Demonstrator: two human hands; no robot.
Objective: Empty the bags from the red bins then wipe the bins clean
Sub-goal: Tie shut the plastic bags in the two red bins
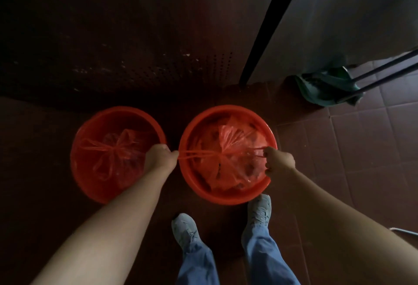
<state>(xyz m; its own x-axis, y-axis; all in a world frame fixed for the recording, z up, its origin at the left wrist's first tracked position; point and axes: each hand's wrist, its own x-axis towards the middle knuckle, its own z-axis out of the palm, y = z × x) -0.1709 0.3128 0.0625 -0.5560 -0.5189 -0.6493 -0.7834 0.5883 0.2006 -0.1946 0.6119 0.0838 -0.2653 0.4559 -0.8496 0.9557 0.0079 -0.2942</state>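
The red bag in the right-hand red bin is the one you are working on. Its handle strips are drawn taut across the bin's mouth and meet in a gathered point near the centre. Your left hand is clenched round one pair of strips at the bin's nine o'clock rim. Your right hand pinches the other ends, along with some of the bag's film, at three o'clock. The bag itself lies down inside the bin, not lifted.

Just beside it, at nine o'clock, the left red bin holds a second bag, which is already knotted at the top.

By the look of it you are closing this second bag, so neither bin is emptied and no wiping has begun. The next move calls for cinching the knot, taking hold below it and lifting straight up. The film looks thin, so a sideways drag over the rim could tear it.

Your pale shoes stand at the right bin's six o'clock on brown floor tiles. A green mop lies at two o'clock of the view, under a grey panel. No wiping cloth shows.
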